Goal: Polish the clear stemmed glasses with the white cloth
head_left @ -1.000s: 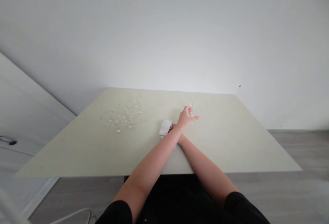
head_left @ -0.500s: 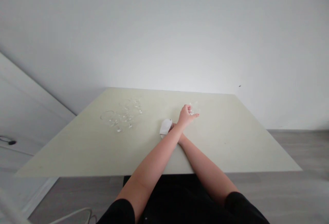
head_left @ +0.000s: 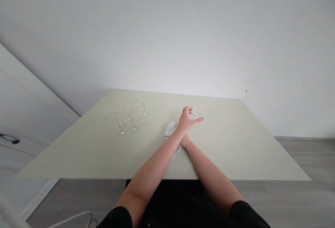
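My left arm crosses over my right at the middle of the table. My left hand [head_left: 187,118] is open, thumb and fingers apart, just beside a clear stemmed glass [head_left: 200,111] standing on the table. Beneath my left wrist, my right hand [head_left: 184,140] is mostly hidden. It holds a white cloth [head_left: 171,128], which shows to the left of the wrist, with a loose end hanging below the forearm. A group of clear glasses [head_left: 112,117] stands at the left of the table; their outlines overlap.
The pale table [head_left: 235,133] reaches back to a white wall [head_left: 167,39]. A white cabinet door with a dark handle [head_left: 10,139] is on the left. A pale cable [head_left: 75,217] lies at the lower left, below the table.
My left hand's fingers have spread and drawn slightly left, away from the glass, which now stands apart. The cloth has shifted slightly, its loose end showing more. The view has tilted slightly.
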`<action>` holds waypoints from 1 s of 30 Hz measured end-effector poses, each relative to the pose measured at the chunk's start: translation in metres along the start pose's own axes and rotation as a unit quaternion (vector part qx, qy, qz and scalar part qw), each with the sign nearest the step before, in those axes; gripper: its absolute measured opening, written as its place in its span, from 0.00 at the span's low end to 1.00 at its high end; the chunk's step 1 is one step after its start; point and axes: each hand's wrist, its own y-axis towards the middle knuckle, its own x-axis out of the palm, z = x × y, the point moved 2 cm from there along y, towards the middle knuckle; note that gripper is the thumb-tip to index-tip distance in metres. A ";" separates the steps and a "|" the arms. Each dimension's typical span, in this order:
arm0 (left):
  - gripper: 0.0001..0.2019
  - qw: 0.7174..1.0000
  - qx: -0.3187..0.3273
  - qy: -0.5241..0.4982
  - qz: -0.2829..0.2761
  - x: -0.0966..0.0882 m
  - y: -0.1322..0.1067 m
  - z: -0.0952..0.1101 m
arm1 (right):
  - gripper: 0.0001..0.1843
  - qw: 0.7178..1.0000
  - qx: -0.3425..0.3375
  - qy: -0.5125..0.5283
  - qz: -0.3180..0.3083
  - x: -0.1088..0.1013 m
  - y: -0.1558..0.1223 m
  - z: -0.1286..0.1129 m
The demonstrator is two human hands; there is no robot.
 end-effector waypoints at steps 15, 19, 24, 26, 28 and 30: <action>0.34 0.890 -0.138 -0.162 0.402 -0.138 0.024 -0.101 | 0.25 0.535 0.235 0.778 -0.232 -0.002 -0.048 0.010; 0.27 0.915 -0.121 -0.114 0.368 -0.143 0.040 -0.101 | 0.28 0.523 0.216 0.794 -0.221 -0.012 -0.049 0.014; 0.07 0.934 -0.087 -0.035 0.344 -0.148 0.042 -0.090 | 0.31 0.535 0.221 0.786 -0.218 -0.007 -0.045 0.014; 0.06 0.950 -0.033 0.040 0.308 -0.148 0.032 -0.077 | 0.31 0.540 0.221 0.783 -0.216 -0.007 -0.043 0.013; 0.06 0.956 0.045 0.118 0.265 -0.145 0.018 -0.060 | 0.30 0.537 0.226 0.784 -0.213 -0.010 -0.042 0.011; 0.03 0.967 0.083 0.128 0.205 -0.139 0.001 -0.047 | 0.28 0.531 0.230 0.787 -0.214 -0.014 -0.042 0.010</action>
